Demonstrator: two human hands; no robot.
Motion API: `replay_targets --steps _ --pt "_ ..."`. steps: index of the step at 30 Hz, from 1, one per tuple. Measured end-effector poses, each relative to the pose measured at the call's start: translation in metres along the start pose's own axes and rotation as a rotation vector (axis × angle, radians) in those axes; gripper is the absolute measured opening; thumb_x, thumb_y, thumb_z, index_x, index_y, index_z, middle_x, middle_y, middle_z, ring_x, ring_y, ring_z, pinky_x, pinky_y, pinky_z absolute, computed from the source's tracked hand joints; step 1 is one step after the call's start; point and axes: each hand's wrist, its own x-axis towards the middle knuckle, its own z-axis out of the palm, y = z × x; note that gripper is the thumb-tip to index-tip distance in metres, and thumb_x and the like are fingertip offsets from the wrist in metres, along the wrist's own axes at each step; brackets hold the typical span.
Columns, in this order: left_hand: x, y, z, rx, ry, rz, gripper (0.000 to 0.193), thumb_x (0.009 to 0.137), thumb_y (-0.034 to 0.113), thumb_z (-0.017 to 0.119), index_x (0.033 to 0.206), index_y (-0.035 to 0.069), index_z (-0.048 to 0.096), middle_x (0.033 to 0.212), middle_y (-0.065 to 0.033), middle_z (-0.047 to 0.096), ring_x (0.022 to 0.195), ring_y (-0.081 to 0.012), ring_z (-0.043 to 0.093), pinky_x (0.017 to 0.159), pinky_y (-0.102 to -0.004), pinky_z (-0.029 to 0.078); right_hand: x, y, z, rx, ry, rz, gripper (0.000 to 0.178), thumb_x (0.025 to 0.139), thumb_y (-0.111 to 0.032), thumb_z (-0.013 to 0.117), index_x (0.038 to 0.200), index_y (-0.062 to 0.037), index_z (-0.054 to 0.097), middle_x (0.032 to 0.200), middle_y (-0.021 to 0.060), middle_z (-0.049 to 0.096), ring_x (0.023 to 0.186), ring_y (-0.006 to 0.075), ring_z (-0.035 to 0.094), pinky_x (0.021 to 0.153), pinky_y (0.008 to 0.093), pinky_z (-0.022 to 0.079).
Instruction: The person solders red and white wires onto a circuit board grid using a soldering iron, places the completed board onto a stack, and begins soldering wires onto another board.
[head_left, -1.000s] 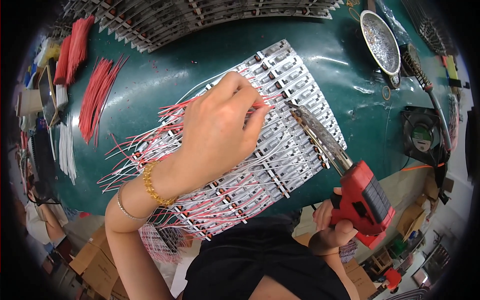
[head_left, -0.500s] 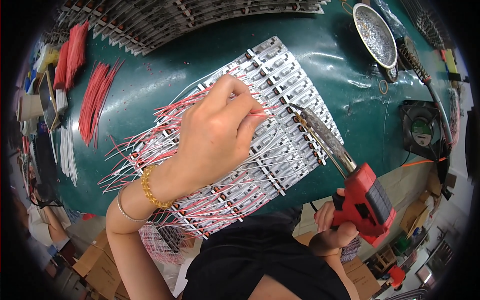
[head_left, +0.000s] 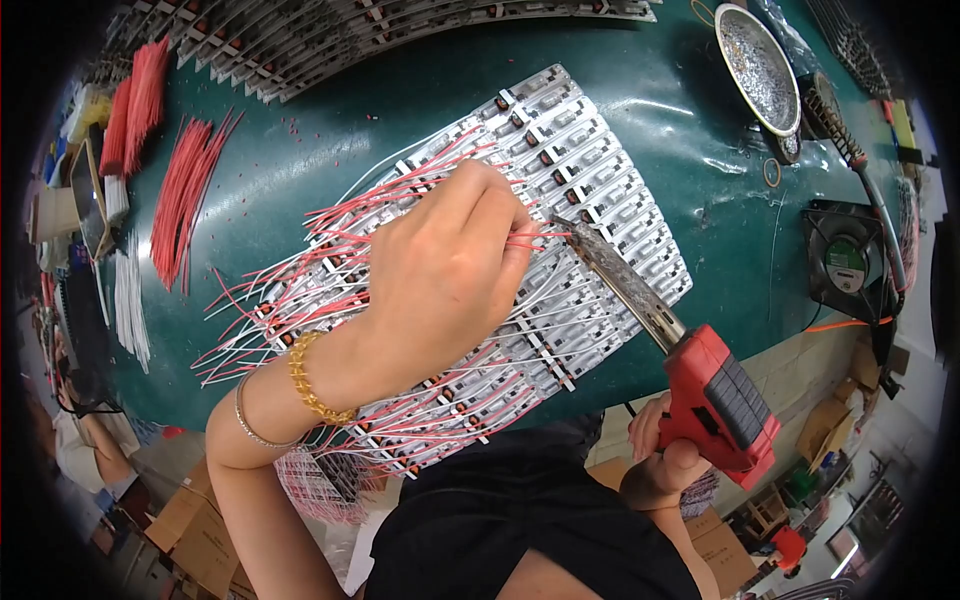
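Observation:
My left hand is closed in a pinch over a panel of silver-grey modules, gripping red wires whose ends stick out past the fingertips. Wrapped round the handle of a red soldering gun is my right hand, at the panel's near right. The gun's dark, crusted barrel slants up and left. Its tip comes close to the wire ends; whether they touch cannot be made out. Many red and white wires trail leftward from the modules. The left palm hides part of the panel.
Bundles of red wires and white wires lie on the green table at left. More modules line the far edge. Far right are a bowl of metallic bits, a coiled iron holder and a black fan.
The soldering gun has moved slightly left, bringing its tip nearer the wire ends in my left hand. My left hand has shifted slightly, still pinching the wires.

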Motion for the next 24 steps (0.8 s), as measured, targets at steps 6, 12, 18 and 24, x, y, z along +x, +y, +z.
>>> replay_targets --steps 6,12,18,24 --pt "0.0 -0.001 0.002 0.016 0.03 0.026 0.011 0.073 -0.002 0.066 0.075 0.001 0.055 0.08 -0.0076 0.056 0.062 -0.0191 0.059 0.052 -0.028 0.046 0.004 -0.021 0.014 0.091 0.044 0.067 0.082 0.071 -0.063 0.064 0.107 0.0075 0.044 0.046 -0.0009 0.042 0.036 0.0115 0.043 0.039 0.024 0.037" --pt "-0.001 -0.002 0.003 0.014 0.036 0.036 0.012 0.073 -0.001 0.066 0.075 0.001 0.055 0.079 -0.0075 0.055 0.062 -0.02 0.058 0.052 -0.0284 0.046 0.011 -0.025 0.018 0.102 -0.002 0.019 0.086 0.073 -0.063 0.062 0.115 0.0094 0.042 0.045 -0.001 0.042 0.035 0.0109 0.043 0.039 0.0237 0.037" --pt "0.001 0.002 -0.004 -0.033 -0.012 0.028 0.013 0.073 -0.001 0.066 0.079 0.0 0.055 0.08 -0.0086 0.055 0.067 -0.0228 0.058 0.056 -0.0304 0.047 0.012 -0.026 0.021 0.116 0.025 -0.021 0.085 0.076 -0.063 0.059 0.115 0.0102 0.041 0.045 -0.001 0.042 0.034 0.0106 0.041 0.038 0.0229 0.036" --pt "0.004 -0.008 -0.005 -0.052 0.057 0.104 0.015 0.074 0.004 0.067 0.082 0.002 0.055 0.08 -0.0084 0.053 0.062 -0.0256 0.057 0.049 -0.0347 0.044 0.007 -0.022 0.015 0.146 0.041 -0.064 0.085 0.077 -0.062 0.058 0.116 0.0109 0.04 0.044 -0.0012 0.04 0.034 0.0105 0.041 0.037 0.0228 0.036"
